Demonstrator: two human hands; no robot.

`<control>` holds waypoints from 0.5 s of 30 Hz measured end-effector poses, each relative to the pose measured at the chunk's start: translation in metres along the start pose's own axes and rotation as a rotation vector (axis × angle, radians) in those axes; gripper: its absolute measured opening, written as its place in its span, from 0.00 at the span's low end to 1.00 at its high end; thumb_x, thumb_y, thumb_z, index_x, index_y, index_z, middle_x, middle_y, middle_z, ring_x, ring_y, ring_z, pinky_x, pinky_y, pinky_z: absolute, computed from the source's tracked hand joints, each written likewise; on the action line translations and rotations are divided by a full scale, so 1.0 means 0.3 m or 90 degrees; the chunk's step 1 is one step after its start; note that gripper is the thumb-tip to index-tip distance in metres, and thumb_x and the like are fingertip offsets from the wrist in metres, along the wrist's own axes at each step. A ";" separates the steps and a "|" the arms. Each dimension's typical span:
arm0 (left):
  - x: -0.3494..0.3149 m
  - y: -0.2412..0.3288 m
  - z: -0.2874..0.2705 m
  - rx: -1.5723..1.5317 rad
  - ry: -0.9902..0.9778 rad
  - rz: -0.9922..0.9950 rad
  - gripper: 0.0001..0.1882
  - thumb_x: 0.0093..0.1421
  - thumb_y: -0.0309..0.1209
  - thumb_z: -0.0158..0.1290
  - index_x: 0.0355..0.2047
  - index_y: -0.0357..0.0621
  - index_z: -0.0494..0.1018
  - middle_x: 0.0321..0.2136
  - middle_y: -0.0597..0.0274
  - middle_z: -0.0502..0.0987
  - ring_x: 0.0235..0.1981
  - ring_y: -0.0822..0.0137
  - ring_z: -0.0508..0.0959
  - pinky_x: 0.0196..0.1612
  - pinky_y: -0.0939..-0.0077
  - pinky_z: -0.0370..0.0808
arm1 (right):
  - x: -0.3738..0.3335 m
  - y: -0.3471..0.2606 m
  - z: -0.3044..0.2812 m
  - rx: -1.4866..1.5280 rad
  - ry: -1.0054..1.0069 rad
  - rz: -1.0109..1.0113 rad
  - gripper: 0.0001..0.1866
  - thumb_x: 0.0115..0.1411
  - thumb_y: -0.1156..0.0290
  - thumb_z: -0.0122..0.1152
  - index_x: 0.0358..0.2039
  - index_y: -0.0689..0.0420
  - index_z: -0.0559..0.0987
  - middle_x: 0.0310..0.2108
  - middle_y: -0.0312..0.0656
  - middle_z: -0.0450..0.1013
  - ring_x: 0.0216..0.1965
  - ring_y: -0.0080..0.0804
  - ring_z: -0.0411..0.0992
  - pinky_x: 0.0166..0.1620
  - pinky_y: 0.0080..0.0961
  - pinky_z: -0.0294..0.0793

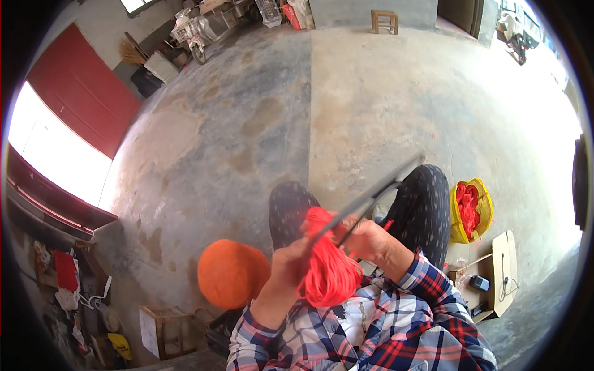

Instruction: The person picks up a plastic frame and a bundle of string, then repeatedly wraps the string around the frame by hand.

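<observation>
In front of my lap hangs a bundle of red cord (331, 278), its strands looped together and drawn in near the top. My left hand (292, 263) is closed around the bundle from the left side. On the other side, my right hand (371, 238) has its fingers bent in close to the cord's upper part. A long, thin dark strip (387, 182), smeared by motion, crosses over both the cord and my right fingers and points up to the right. Whether my right fingers grip this strip or the cord is hidden by blur.
An orange ball-shaped thing (232, 274) sits by my left knee. To the right stand a yellow bag (487, 213) of red cord and an open cardboard box (504, 266) with a small dark device. A wooden stool (385, 21) stands far off; a wooden crate (166, 331) is lower left.
</observation>
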State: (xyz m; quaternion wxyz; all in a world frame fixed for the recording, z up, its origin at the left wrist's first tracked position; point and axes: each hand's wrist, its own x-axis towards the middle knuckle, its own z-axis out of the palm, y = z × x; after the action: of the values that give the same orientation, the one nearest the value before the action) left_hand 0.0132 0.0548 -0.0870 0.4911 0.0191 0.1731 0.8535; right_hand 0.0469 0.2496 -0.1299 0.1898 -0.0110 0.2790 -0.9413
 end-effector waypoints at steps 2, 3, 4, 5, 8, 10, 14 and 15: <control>0.007 -0.032 0.049 0.045 -0.006 0.072 0.22 0.63 0.36 0.49 0.51 0.32 0.69 0.48 0.51 0.75 0.51 0.53 0.74 0.58 0.58 0.68 | -0.001 -0.040 0.116 -0.076 -0.070 -0.012 0.31 0.55 0.52 0.64 0.51 0.62 0.73 0.47 0.44 0.73 0.49 0.35 0.72 0.52 0.32 0.69; 0.011 -0.033 0.049 0.113 0.048 0.074 0.23 0.64 0.38 0.48 0.51 0.31 0.69 0.48 0.52 0.75 0.51 0.54 0.74 0.58 0.58 0.68 | 0.011 -0.047 0.111 -0.085 -0.072 -0.068 0.31 0.54 0.52 0.64 0.50 0.63 0.73 0.48 0.43 0.73 0.50 0.34 0.71 0.54 0.33 0.68; 0.012 -0.035 0.048 0.180 0.103 0.075 0.23 0.65 0.40 0.47 0.52 0.31 0.68 0.48 0.52 0.75 0.52 0.55 0.74 0.58 0.59 0.68 | 0.021 -0.056 0.101 -0.094 -0.074 -0.123 0.31 0.54 0.51 0.65 0.50 0.63 0.73 0.49 0.42 0.73 0.51 0.33 0.71 0.55 0.33 0.68; 0.011 -0.033 0.041 0.179 0.103 0.073 0.23 0.65 0.40 0.47 0.52 0.31 0.68 0.48 0.52 0.75 0.52 0.55 0.74 0.58 0.59 0.68 | 0.028 -0.080 0.092 0.018 -0.094 -0.105 0.29 0.56 0.54 0.63 0.50 0.64 0.74 0.49 0.41 0.73 0.52 0.31 0.69 0.56 0.33 0.66; 0.005 -0.003 0.021 0.180 -0.038 0.054 0.21 0.67 0.42 0.46 0.43 0.31 0.71 0.35 0.52 0.76 0.26 0.67 0.76 0.25 0.77 0.71 | 0.035 -0.048 -0.053 -0.105 0.131 -0.254 0.28 0.58 0.55 0.62 0.50 0.64 0.73 0.50 0.40 0.73 0.53 0.31 0.69 0.58 0.32 0.63; -0.003 0.000 0.024 0.252 0.054 0.139 0.17 0.65 0.40 0.49 0.40 0.35 0.70 0.30 0.54 0.73 0.19 0.70 0.70 0.17 0.80 0.62 | -0.006 -0.044 -0.090 -0.065 0.164 -0.241 0.25 0.59 0.59 0.60 0.51 0.64 0.72 0.49 0.42 0.73 0.52 0.32 0.69 0.60 0.32 0.61; -0.005 0.055 -0.066 0.247 0.026 0.157 0.16 0.61 0.34 0.56 0.47 0.42 0.71 0.32 0.48 0.74 0.21 0.66 0.73 0.17 0.79 0.64 | -0.098 -0.096 -0.009 0.016 0.083 -0.319 0.24 0.55 0.54 0.62 0.43 0.60 0.73 0.44 0.49 0.72 0.49 0.42 0.70 0.55 0.41 0.68; 0.003 0.069 -0.074 0.245 0.022 0.160 0.16 0.60 0.32 0.57 0.47 0.43 0.70 0.31 0.49 0.74 0.20 0.67 0.73 0.16 0.80 0.64 | -0.107 -0.102 0.026 0.095 0.011 -0.336 0.24 0.54 0.52 0.62 0.42 0.59 0.73 0.41 0.49 0.73 0.47 0.44 0.71 0.53 0.43 0.69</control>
State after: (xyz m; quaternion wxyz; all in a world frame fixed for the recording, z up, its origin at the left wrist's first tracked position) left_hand -0.0091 0.0399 -0.1015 0.3651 0.1194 0.3370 0.8596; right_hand 0.0668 0.2807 -0.1044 -0.0640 -0.0609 0.1980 -0.9762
